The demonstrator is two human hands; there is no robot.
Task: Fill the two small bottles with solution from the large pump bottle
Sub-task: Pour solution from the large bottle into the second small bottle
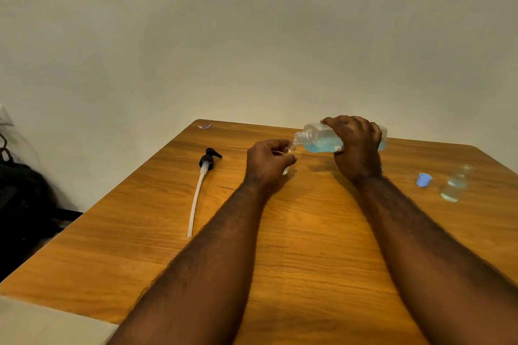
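- We look down over a wooden table (308, 246) with both of our bare forearms reaching forward.
- Our right hand (357, 145), at about one o'clock from the table's middle, has its fingers wrapped closed over the large bottle (319, 138). It is tipped nearly flat, with its open threaded neck pointing toward nine o'clock so the blue solution runs to the mouth.
- Our left hand (267, 161) curls closed round a small bottle (290, 150), mostly hidden, its neck raised just beside the large bottle's mouth to catch the pour.
- The pump head (208, 161), with its long tube, lies well apart at nine o'clock, removed so we can pour directly.
- At three o'clock the second small bottle (455, 185) stands uncapped. It seems partly filled, with a blue cap (423, 179) just beside it.
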